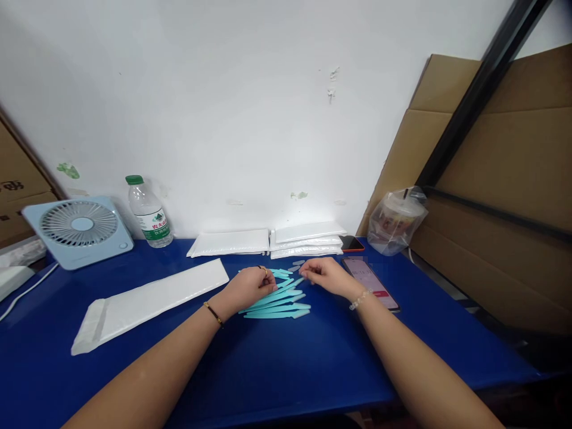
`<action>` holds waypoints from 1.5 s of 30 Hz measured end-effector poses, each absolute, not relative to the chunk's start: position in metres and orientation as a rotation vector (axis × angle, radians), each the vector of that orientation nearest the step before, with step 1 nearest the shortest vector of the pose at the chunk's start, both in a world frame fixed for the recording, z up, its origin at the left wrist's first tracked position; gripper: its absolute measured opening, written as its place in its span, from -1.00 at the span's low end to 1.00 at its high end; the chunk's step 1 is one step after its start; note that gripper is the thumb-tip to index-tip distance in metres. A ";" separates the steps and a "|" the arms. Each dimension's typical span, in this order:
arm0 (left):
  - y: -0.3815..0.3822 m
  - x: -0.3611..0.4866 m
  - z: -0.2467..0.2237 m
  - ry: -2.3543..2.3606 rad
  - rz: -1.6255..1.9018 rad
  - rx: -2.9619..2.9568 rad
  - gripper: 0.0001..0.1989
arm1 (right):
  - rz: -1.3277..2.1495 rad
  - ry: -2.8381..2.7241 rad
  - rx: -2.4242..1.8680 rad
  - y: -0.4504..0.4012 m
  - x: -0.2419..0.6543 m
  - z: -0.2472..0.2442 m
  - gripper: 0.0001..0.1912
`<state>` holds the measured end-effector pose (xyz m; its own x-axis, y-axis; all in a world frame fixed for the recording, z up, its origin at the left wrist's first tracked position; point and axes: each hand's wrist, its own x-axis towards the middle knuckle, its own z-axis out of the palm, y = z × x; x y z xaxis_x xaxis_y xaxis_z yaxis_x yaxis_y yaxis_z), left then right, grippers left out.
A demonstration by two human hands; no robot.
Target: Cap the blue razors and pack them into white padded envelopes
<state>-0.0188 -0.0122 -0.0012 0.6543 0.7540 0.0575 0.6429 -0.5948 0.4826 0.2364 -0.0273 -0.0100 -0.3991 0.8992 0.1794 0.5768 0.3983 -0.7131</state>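
Several slim teal eyebrow razors (272, 314) with paler, translucent ends lie fanned out on the blue table, their pale ends mostly to the right. My left hand (250, 289) is over the left part of the fan, thumb and fingers closed on one teal eyebrow razor (286, 285). Just right of it, my right hand (326, 275) has thumb and forefinger pinched together by that razor's pale tip. What sits in this pinch is too small to make out. A few small clear caps (295, 267) lie behind, between the hands.
White padded mailers (308, 241) are stacked along the wall beside another mailer pile (230, 242). A long white mailer (152, 304) lies left. A phone (370, 283) is beside my right wrist. Farther out stand a fan (80, 232), a water bottle (149, 214) and a bagged drink cup (397, 220).
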 end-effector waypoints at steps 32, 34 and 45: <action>-0.010 -0.019 -0.003 1.224 0.384 2.401 -0.79 | 0.989 -1.834 -1.116 -0.022 0.232 -0.018 -0.70; -0.009 -0.020 -0.003 1.223 0.393 2.397 -0.79 | 1.018 -1.822 -1.109 -0.021 0.229 -0.020 -0.71; -0.012 -0.018 -0.003 1.187 0.422 2.329 -0.76 | 1.112 -1.743 -1.052 -0.022 0.224 -0.023 -0.69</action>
<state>-0.0177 -0.0116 -0.0030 0.5743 0.8171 0.0509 0.6662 -0.5025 0.5510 0.2241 -0.0220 -0.0231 -0.3355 0.9237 0.1850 0.2218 0.2683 -0.9375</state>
